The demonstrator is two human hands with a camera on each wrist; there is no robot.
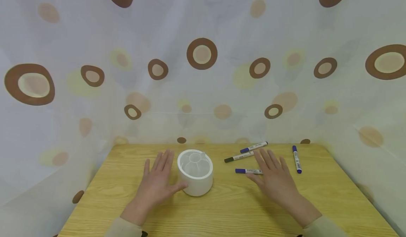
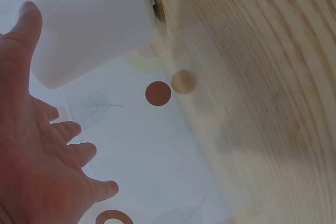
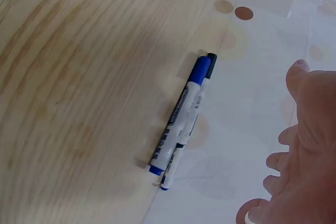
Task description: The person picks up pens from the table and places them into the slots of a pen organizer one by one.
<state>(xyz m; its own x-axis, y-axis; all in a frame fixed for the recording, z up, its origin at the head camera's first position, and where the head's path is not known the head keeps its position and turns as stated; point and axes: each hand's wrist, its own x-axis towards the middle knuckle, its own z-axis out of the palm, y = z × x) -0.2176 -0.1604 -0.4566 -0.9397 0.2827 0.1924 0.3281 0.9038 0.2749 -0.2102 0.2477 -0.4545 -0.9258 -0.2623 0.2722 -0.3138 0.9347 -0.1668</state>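
Observation:
A white round pen holder (image 1: 196, 187) with inner dividers stands upright on the table. Just left of it is my left hand (image 1: 157, 186), fingers straight and spread, its thumb at the holder's side; whether they touch I cannot tell. My right hand (image 1: 279, 184), also spread with straight fingers, hovers over the table and holds nothing. Near its thumb lies a blue-capped whiteboard marker (image 1: 248, 171), partly covered by the hand. Behind are a black-capped marker (image 1: 238, 157) and another blue-capped marker (image 1: 253, 147). The right wrist view shows a blue-capped marker (image 3: 178, 114) apart from the fingers.
One more blue marker (image 1: 296, 159) lies right of the right hand. The wood-grain table (image 1: 203, 216) ends at the back and sides against a white curtain (image 1: 203, 89) printed with brown and beige circles.

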